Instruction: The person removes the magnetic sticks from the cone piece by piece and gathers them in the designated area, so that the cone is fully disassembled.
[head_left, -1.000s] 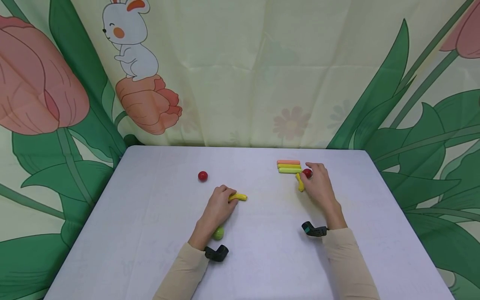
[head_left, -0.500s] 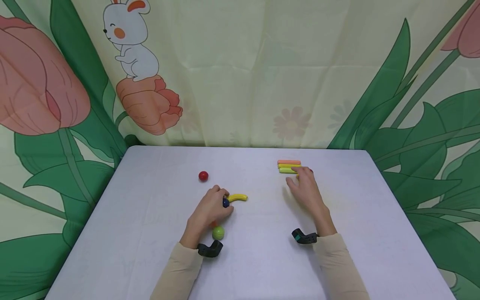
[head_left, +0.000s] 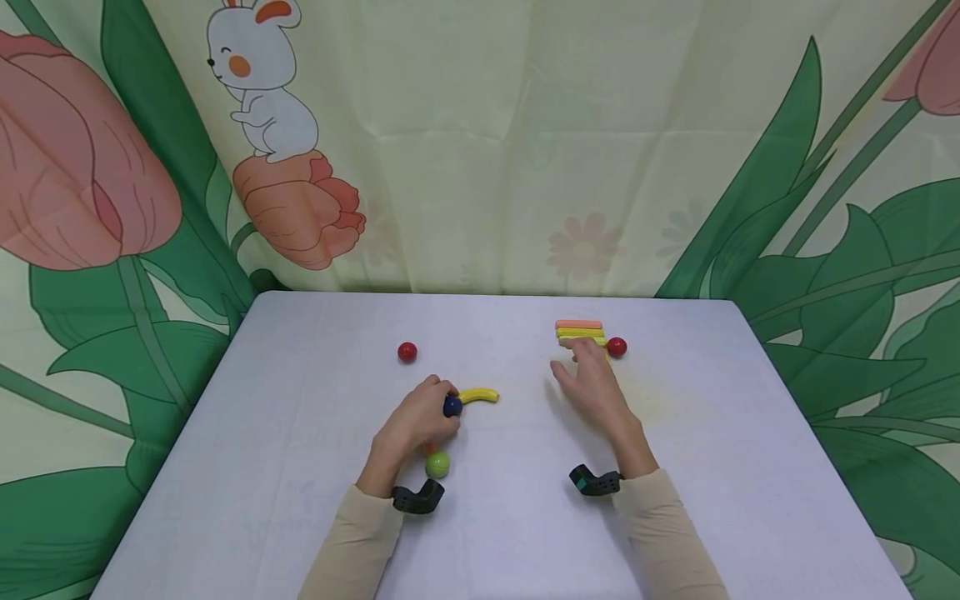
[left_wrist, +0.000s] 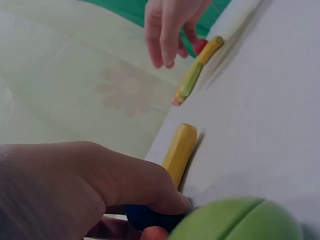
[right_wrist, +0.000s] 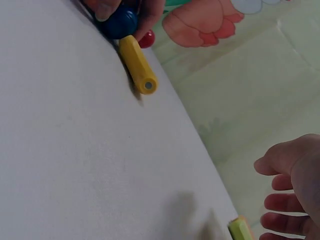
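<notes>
My left hand (head_left: 412,423) pinches a dark blue ball (head_left: 453,406) between thumb and fingers. The ball sits right at the near end of a curved yellow stick (head_left: 480,395), whose other end shows a small grey dot in the right wrist view. Below the left palm lies a green ball (head_left: 437,465), with a bit of an orange-red piece (head_left: 431,448) beside it, mostly hidden. Over the table, my right hand (head_left: 596,396) is held with spread, loosely bent fingers and nothing in them. Its fingertips overlap a row of coloured sticks (head_left: 579,325); a red ball (head_left: 617,347) lies at their right end.
Another red ball (head_left: 407,352) stands alone, beyond the left hand. A second curved yellow stick (left_wrist: 211,50) runs by the coloured sticks, largely behind the right hand in the head view. The white table (head_left: 300,467) ends at a printed curtain (head_left: 480,167).
My right hand has left the right red ball and moved left and nearer. My left hand has drawn back from the curved yellow stick, bringing the blue ball in its fingers into view.
</notes>
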